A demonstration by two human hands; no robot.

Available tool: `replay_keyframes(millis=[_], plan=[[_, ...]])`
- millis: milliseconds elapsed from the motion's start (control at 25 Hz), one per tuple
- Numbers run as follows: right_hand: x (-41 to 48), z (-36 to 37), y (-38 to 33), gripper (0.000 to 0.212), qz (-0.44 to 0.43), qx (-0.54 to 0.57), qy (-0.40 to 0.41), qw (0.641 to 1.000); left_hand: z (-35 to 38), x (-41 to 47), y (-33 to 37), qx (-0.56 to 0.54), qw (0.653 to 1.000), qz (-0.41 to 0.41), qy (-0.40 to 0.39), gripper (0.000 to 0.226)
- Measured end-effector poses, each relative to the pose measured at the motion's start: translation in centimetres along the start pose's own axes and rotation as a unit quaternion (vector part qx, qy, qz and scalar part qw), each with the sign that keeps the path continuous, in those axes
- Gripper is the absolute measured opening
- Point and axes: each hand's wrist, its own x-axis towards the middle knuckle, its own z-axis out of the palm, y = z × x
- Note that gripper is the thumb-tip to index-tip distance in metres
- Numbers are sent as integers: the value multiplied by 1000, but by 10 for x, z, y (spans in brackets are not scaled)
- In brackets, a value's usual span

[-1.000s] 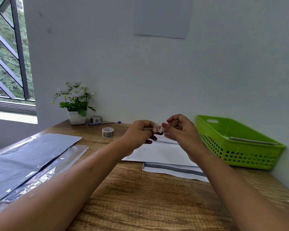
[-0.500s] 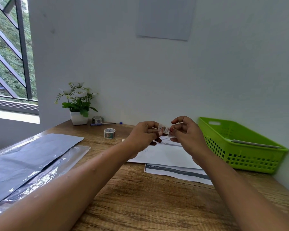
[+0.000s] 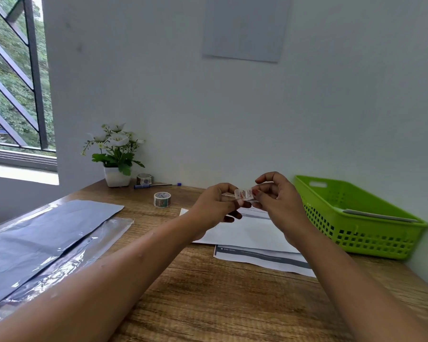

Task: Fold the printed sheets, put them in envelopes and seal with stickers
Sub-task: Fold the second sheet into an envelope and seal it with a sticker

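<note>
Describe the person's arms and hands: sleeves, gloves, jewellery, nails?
Two bare human arms. The left forearm and right forearm show no sleeve right up to the frame edge. The left hand and right hand are ungloved, and no watch, bracelet or ring is visible. The fingernails look painted dark red. No cables or markings.

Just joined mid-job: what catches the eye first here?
The left hand and right hand meet above mid-desk, both pinching a small sticker. Beneath them lie white printed sheets; a bright green basket stands at the right by the wall, and grey plastic bags lie flat at the left.
</note>
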Motion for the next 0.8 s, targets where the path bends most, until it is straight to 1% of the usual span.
replay_keyframes(millis=[160,360,600,720,800], plan=[[0,0,-1,18,-9,-4,3,1000,1,-1,1,-4,1000,-16,-15,8],[1,-1,-1,19,-16,-10,1,1000,1,0,1,-7,1000,-20,-12,5],[0,-3,0,33,-22,-60,-55,996,0,-1,2,4,1000,-12,-2,8],[0,-3,0,30,-30,-86,-59,994,-1,-1,1,15,1000,-4,-3,9],[1,-5,0,23,-30,-93,-59,993,-2,-2,1,23,1000,1,-5,13]])
